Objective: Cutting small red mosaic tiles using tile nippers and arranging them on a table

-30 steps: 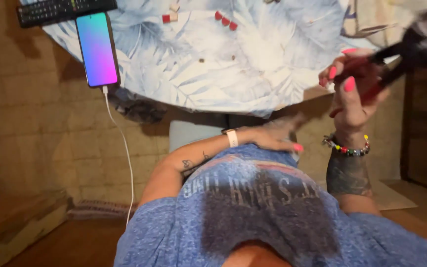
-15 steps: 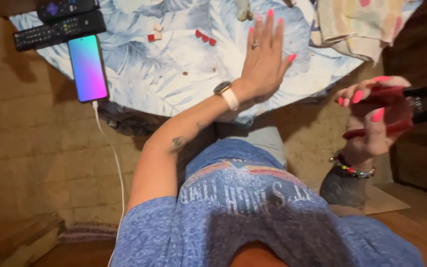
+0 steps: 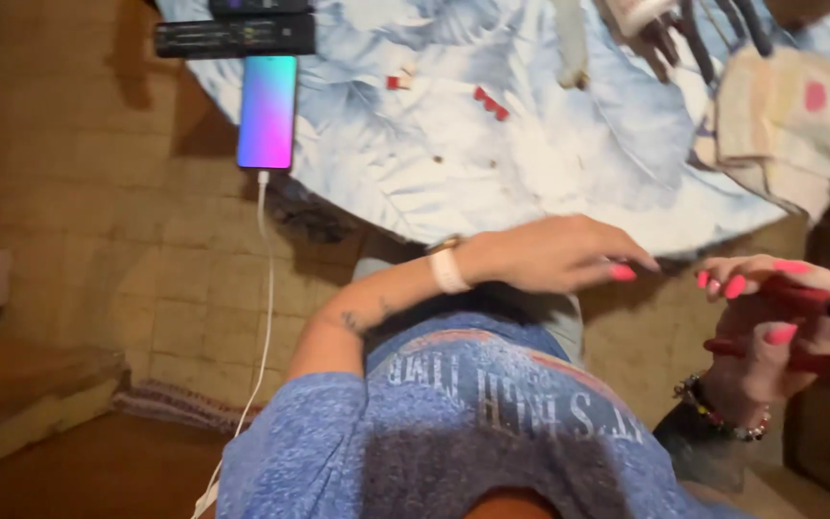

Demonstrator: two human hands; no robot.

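A round table under a pale blue leaf-print cloth (image 3: 530, 183) lies above both hands. The right hand (image 3: 770, 327) grips a red-handled tool (image 3: 799, 360); the open, empty left hand (image 3: 549, 255) hovers just beside it. A lit smartphone (image 3: 267, 111) lies well apart.

A phone (image 3: 267, 111) lies at the near left edge of the leaf-patterned worktop (image 3: 530, 183), its tall rectangular screen lit in a gradient from blue-green through violet to pink. A white cable (image 3: 263, 288) hangs from its lower end. Two black remote controls (image 3: 234, 36) lie just above it.
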